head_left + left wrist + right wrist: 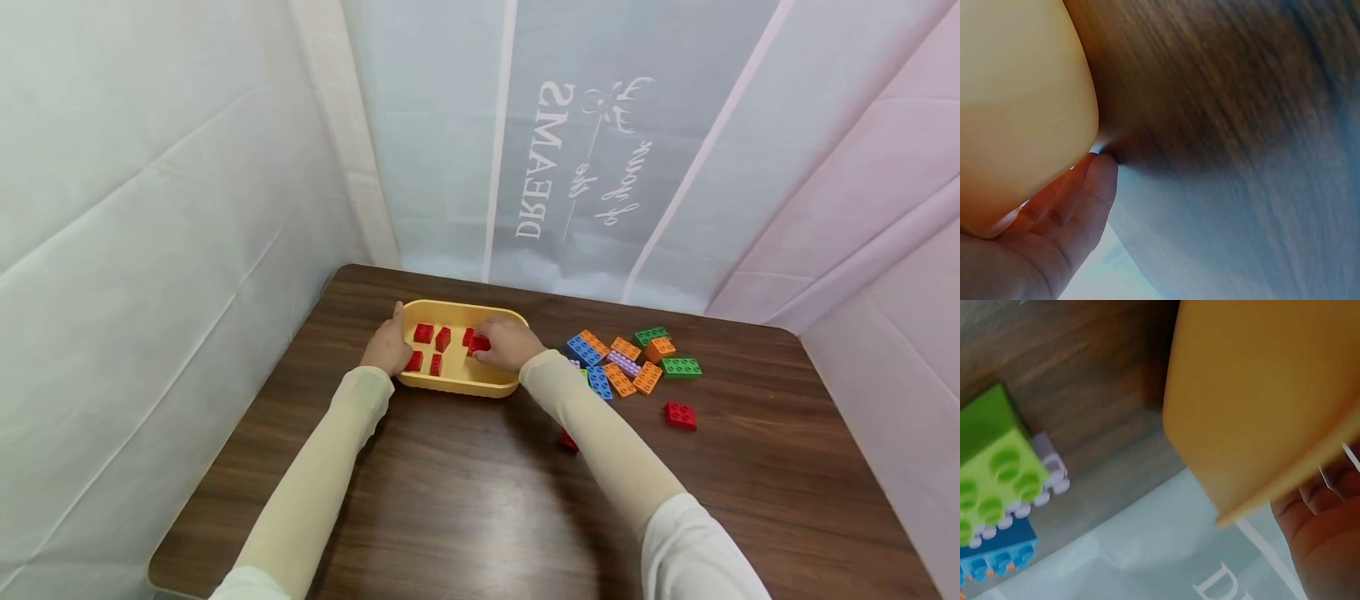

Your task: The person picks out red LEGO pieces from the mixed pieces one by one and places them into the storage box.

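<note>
A yellow tray (457, 385) stands toward the back left of the table with several red toy bricks (423, 333) spread inside it. My left hand (387, 343) grips the tray's left end, its thumb over the rim. In the left wrist view, fingers (1088, 206) lie against the outside of the tray wall (1022, 100). Over the tray's right half, my right hand (512, 343) pinches a red brick (481, 342) close to another red one. In the right wrist view the tray wall (1254, 394) hides that hand's fingertips and the brick.
Right of the tray lies a loose group of orange, blue, green and purple bricks (619, 381). A separate red brick (680, 416) lies nearer the front right, and another red brick (568, 440) is partly hidden by the right sleeve. A printed curtain (570, 167) hangs behind the table.
</note>
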`<state>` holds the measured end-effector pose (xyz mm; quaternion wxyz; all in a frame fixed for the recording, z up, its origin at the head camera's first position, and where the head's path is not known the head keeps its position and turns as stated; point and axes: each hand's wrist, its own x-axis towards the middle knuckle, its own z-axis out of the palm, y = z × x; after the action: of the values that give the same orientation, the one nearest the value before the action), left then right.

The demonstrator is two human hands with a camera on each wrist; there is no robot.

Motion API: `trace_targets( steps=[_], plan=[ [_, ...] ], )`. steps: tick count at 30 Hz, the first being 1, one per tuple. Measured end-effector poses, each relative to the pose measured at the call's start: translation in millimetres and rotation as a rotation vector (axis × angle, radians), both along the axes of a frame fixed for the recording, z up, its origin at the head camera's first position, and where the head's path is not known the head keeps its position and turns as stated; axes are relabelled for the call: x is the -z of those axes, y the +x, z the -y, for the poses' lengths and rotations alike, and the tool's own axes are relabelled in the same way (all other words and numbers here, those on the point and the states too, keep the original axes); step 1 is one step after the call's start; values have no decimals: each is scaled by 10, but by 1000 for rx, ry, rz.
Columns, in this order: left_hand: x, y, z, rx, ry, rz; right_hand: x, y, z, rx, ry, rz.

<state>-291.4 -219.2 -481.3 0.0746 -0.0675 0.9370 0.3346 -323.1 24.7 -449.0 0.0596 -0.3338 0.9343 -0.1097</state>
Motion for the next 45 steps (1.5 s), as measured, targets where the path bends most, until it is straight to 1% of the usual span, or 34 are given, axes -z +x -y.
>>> trace_targets(
  steps=[9, 13, 18, 24, 27, 29, 31, 33, 36, 39, 43, 45],
  plan=[
    [1, 4, -13, -1, 12, -4, 219, -30, 127, -7, 35, 6],
    [20, -3, 3, 1, 11, -17, 278, -33, 172, -6, 65, 34],
    [13, 1, -2, 1, 10, -24, 275, -19, 185, 1, 83, 50],
    [5, 18, -21, 2, 14, -2, 261, 10, 175, -3, 82, 47],
    [8, 15, -9, 5, 9, 8, 233, 19, 152, 19, 62, 65],
    [8, 10, 9, 4, 6, 7, 181, 22, 119, 50, 21, 72],
    [3, 11, 16, 2, 5, 6, 109, 36, 50, 88, -34, 67],
    [-4, 14, 5, 0, 8, 6, 43, 57, -58, 121, -87, 42],
    [-10, 19, -4, 4, 13, 12, -43, 98, -251, 156, -171, 4],
    [-16, 21, -5, 7, 18, 15, -112, 158, -453, 181, -230, -30],
    [-36, 15, 3, 10, 7, 21, -174, 274, -728, 191, -283, -17],
    [-56, -1, -1, 19, 1, 27, -187, 348, -881, 190, -288, 3]
  ],
)
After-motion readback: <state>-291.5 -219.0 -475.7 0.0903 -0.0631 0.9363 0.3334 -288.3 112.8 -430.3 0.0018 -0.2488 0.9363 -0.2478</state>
